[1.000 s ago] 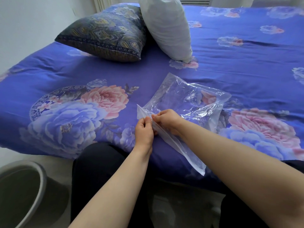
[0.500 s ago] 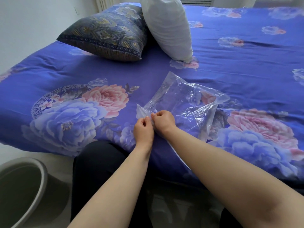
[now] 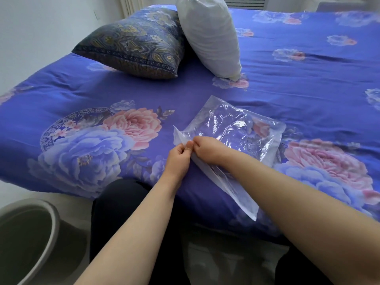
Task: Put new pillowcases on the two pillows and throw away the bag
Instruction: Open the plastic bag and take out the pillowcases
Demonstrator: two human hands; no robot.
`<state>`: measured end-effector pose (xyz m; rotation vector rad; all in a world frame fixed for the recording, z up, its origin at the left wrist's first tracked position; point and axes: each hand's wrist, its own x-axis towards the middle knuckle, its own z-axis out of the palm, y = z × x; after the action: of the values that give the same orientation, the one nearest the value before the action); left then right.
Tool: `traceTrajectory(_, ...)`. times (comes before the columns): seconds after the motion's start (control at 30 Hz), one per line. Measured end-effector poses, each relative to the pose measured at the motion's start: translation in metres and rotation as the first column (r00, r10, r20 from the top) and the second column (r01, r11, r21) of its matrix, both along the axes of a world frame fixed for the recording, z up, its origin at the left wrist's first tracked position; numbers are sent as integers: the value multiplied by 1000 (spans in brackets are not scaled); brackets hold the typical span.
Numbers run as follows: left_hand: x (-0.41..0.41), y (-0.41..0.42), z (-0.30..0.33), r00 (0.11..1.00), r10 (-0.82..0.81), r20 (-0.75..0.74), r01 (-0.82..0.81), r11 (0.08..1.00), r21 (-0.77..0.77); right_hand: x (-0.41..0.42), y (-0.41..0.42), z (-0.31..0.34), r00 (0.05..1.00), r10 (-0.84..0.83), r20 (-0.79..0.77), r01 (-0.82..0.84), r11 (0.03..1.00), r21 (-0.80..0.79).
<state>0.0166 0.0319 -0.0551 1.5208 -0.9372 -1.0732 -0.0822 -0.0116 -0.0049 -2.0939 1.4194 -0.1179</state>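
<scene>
- Hands at near edge of blue floral bedspread [image 3: 287, 95] — left hand [image 3: 178, 159] and right hand [image 3: 207, 150] both pinching flap of clear plastic bag [image 3: 236, 132].
- Bag lies flat on bedspread, folded blue cloth inside.
- Dark patterned pillow [image 3: 133, 42] and bare white pillow [image 3: 209, 36] touching, well beyond bag.
- Grey round bin [image 3: 51, 223] on floor, lower left.

Your left hand [image 3: 178, 159] and right hand [image 3: 207, 150] meet at the bag's [image 3: 236, 132] near-left corner, on the bed [image 3: 308, 83]. Two pillows [image 3: 135, 40] [image 3: 209, 36] lie behind them. The bin [image 3: 30, 241] sits below-left.

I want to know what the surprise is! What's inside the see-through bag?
Folded blue fabric with a pink flower shows through the clear bag. Both hands pinch its flap. How many pieces are folded inside cannot be seen.
</scene>
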Motion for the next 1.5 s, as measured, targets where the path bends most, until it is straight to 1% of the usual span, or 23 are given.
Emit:
traceTrajectory(0.07, -3, -4, 8, 992, 38, -118, -45, 997, -64, 3, -1, 4, 998, -25, 65, 31, 995, -94)
traceTrajectory(0.13, -3, -10, 17, 973, 60, -224, -88, 989, -118, 7, -3, 7, 969, -106, 224, 127, 988, -85)
traceTrajectory(0.23, 0, -14, 26, 960, 30, -279, -77, 984, -161, 9, -8, 8, 872, -205, 444, 181, 979, 96)
traceTrajectory(0.33, 5, -16, 27, 943, -43, -330, -18, 983, -181, 9, -9, 4, 740, -306, 600, 138, 941, 309)
traceTrajectory(0.47, 10, -18, 26, 924, -70, -377, 4, 985, -174, 13, -8, 0, 604, -410, 684, 106, 891, 440)
traceTrajectory(0.63, 12, -16, 22, 914, -52, -402, 0, 991, -130, 19, -3, -9, 510, -494, 705, 82, 843, 531)
traceTrajectory(0.67, 13, -17, 22, 923, -42, -383, -5, 992, -122, 20, -3, -9, 550, -457, 699, 114, 870, 479)
traceTrajectory(0.7, 15, -17, 23, 942, -35, -335, -8, 992, -127, 20, -4, -7, 642, -375, 669, 166, 919, 357)
traceTrajectory(0.73, 19, -18, 23, 971, -30, -239, -5, 989, -145, 20, -6, -5, 766, -260, 587, 199, 966, 167)
traceTrajectory(0.77, 24, -20, 24, 995, -37, -96, 20, 984, -174, 19, -8, -2, 867, -158, 473, 189, 982, -18)
traceTrajectory(0.8, 30, -21, 26, 997, -44, 67, 57, 979, -196, 18, -11, 0, 924, -94, 371, 157, 977, -144)
traceTrajectory(0.87, 41, -24, 30, 946, -29, 322, 104, 970, -218, 16, -16, 8, 963, -2, 268, 77, 960, -268)
traceTrajectory(0.9, 44, -24, 33, 917, -8, 398, 106, 968, -227, 17, -20, 10, 973, 32, 229, 42, 949, -312)
traceTrajectory(0.97, 48, -26, 39, 885, 43, 464, 75, 969, -234, 20, -26, 17, 982, 69, 178, 1, 929, -370)
traceTrajectory(1.03, 48, -29, 46, 911, 37, 410, 54, 977, -207, 24, -29, 27, 983, 65, 172, -3, 941, -339)
traceTrajectory(1.1, 49, -31, 55, 973, -50, 225, 83, 987, -140, 25, -32, 34, 967, 39, 250, 11, 981, -194)
traceTrajectory(1.17, 50, -29, 64, 984, -172, 37, 174, 983, -54, 23, -35, 38, 934, 15, 358, 0, 999, -41)
traceTrajectory(1.2, 51, -27, 68, 974, -228, 0, 228, 973, -23, 22, -37, 39, 922, 17, 387, -17, 1000, -4)
traceTrajectory(1.3, 57, -24, 78, 937, -348, 28, 348, 937, 24, 23, -41, 43, 925, 48, 376, -60, 998, 18)
traceTrajectory(1.37, 58, -26, 80, 929, -370, -9, 370, 929, -23, 24, -41, 49, 921, 58, 385, -69, 998, 13)
traceTrajectory(1.4, 57, -28, 81, 935, -350, -60, 345, 935, -79, 25, -40, 53, 901, 44, 431, -63, 998, 30)
traceTrajectory(1.43, 55, -29, 82, 939, -318, -132, 300, 944, -138, 27, -38, 57, 864, 6, 504, -47, 997, 69)
traceTrajectory(1.5, 47, -32, 84, 937, -244, -251, 186, 955, -232, 32, -37, 61, 734, -117, 669, -1, 985, 173)
